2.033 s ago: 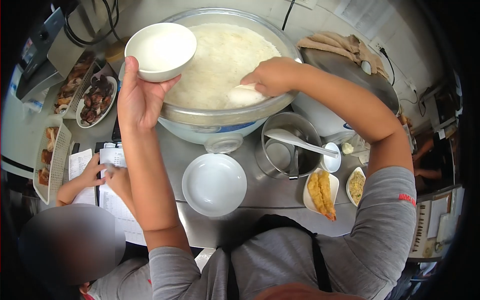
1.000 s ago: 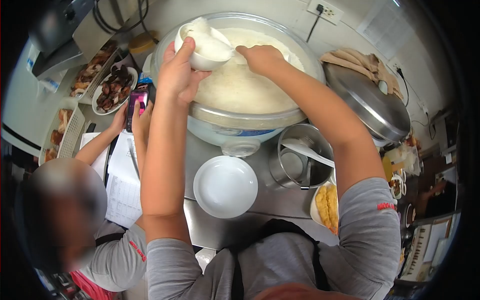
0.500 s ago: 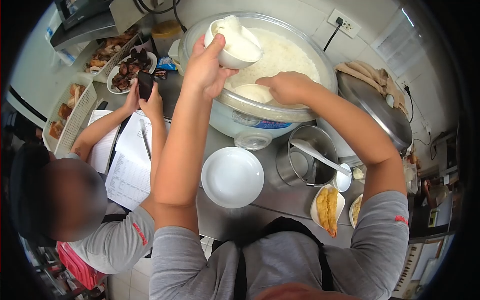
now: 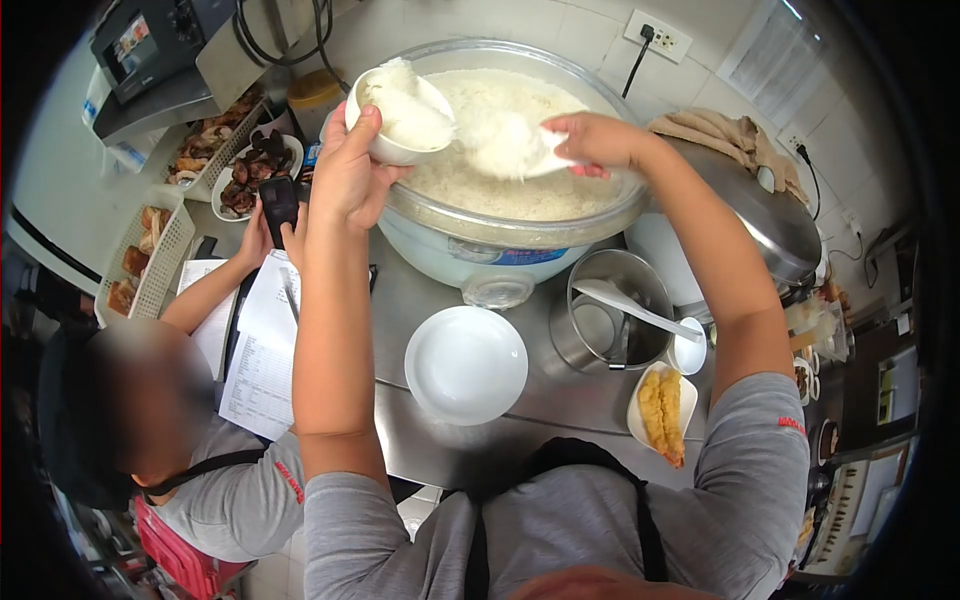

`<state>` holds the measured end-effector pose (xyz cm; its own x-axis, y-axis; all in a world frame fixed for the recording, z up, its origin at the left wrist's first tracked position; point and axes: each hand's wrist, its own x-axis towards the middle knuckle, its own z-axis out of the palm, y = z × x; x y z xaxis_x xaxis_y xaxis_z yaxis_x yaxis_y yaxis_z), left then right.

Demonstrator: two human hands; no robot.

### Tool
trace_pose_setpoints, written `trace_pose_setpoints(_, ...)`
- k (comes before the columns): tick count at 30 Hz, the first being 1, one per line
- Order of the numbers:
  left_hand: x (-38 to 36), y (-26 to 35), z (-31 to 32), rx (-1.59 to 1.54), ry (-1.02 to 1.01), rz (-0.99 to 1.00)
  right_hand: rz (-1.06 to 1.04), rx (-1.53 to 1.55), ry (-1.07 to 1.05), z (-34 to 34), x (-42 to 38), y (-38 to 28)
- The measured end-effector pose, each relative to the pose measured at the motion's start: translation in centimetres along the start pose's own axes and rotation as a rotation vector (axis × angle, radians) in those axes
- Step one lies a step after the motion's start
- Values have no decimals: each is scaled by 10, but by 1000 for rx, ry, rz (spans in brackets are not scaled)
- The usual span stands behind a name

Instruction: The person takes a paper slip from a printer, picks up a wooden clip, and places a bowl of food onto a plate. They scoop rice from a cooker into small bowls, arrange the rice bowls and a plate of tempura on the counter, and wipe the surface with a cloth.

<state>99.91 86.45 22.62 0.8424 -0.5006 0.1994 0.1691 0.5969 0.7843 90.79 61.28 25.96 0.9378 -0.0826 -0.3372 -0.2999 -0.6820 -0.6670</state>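
Note:
My left hand (image 4: 345,175) holds a small white bowl (image 4: 400,115) with rice in it, up by the left rim of a big rice cooker (image 4: 505,225) full of white rice. My right hand (image 4: 595,140) grips a white rice paddle (image 4: 515,145) loaded with a heap of rice, lifted above the rice and just right of the bowl. An empty white plate (image 4: 465,362) lies on the steel counter (image 4: 450,450) in front of the cooker.
A metal pot (image 4: 608,320) with a white spoon stands right of the plate, a dish of fried food (image 4: 660,402) below it. The cooker lid (image 4: 745,215) lies at right. Another person at left holds a phone (image 4: 279,205) over papers (image 4: 262,350); food trays (image 4: 150,255) sit beyond.
The paddle has risen out of the rice with a fresh scoop and moved toward the bowl. The bowl went from empty to holding rice. The person at left raised a phone.

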Motion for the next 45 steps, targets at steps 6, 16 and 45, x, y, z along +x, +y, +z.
trace_pose_setpoints(6,5,-16,17,24,128,-80,-96,267,369,10,8,-32)
trace_pose_setpoints(16,24,-37,22,-64,22,-170,-384,-633,737,83,-11,-36)
trace_pose_setpoints(45,1,-15,4,-114,-1,8,39,61,122,1,1,-3)
